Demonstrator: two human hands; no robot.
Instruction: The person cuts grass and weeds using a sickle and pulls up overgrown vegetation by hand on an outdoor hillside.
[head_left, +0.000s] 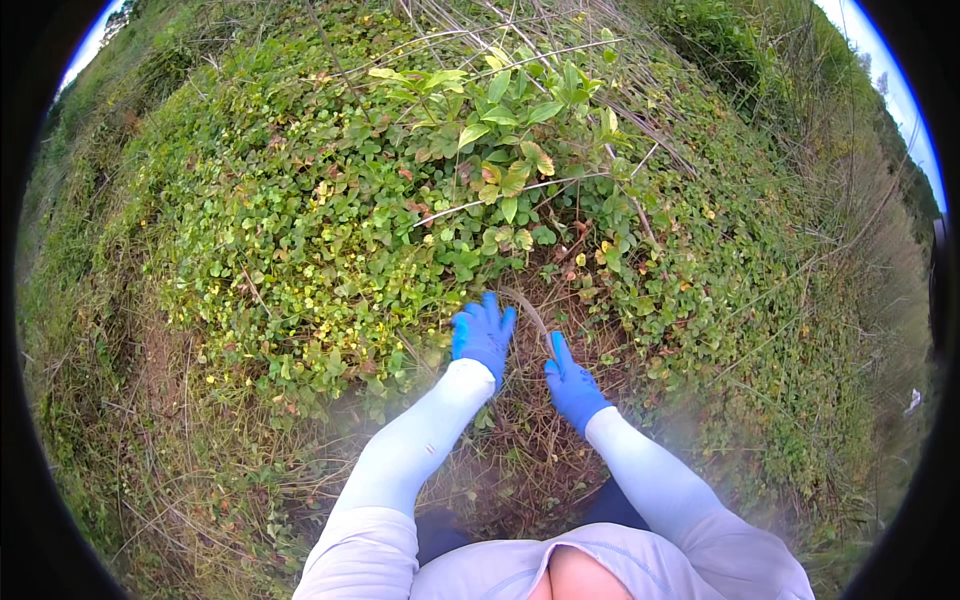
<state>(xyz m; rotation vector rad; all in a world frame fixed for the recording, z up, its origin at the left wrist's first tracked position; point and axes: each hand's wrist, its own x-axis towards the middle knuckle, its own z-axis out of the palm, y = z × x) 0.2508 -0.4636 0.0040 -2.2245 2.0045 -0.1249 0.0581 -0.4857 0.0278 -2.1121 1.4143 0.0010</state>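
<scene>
My right hand (576, 388), in a blue glove, is closed around the handle of a sickle. The sickle's curved blade (531, 309) arcs up and to the left from that hand, its tip near the leaves. My left hand (482, 332), also in a blue glove, is spread with its fingers apart at the edge of the low green plants (322, 277), just left of the blade. I see nothing held in it, though its palm side is hidden. Below and between my hands lies brown ground with dry stems (536, 435).
A taller leafy shoot (517, 112) stands ahead among the ground cover. Dry stalks (630, 124) lie across the plants at the top. Tall grass (847, 172) rises on the right. Bare soil (161, 352) shows at the left.
</scene>
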